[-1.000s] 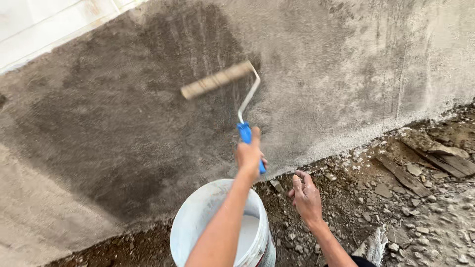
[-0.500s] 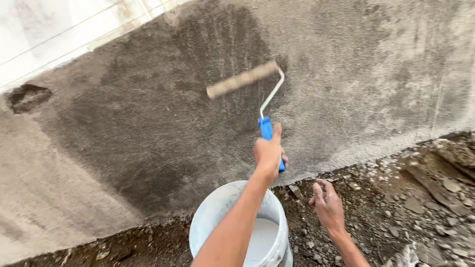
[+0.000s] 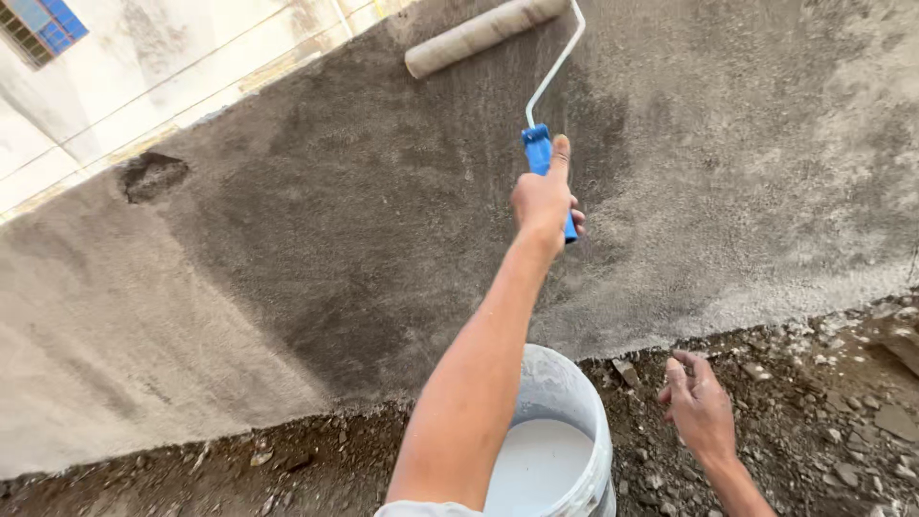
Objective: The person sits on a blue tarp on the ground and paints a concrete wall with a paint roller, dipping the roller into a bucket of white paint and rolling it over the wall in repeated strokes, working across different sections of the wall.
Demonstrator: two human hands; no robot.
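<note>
My left hand (image 3: 543, 198) grips the blue handle of a paint roller (image 3: 482, 33), arm stretched up and forward. The roller's beige sleeve lies against the rough concrete wall (image 3: 316, 258) near the top of the view, on a dark wet patch. My right hand (image 3: 699, 410) hangs low at the right with fingers loosely apart, holding nothing, above the rubble. A white bucket (image 3: 565, 388) with white liquid inside stands under my left arm, between both hands.
Stony, loose ground (image 3: 814, 412) runs along the foot of the wall. A dark hole (image 3: 151, 175) sits in the wall at the upper left. Beyond the wall's top, a pale building with a blue window (image 3: 48, 24) shows.
My left hand has pushed the roller upward along the wall, and the roller sleeve now reaches the top of the view. My right hand stays low beside the bucket.
</note>
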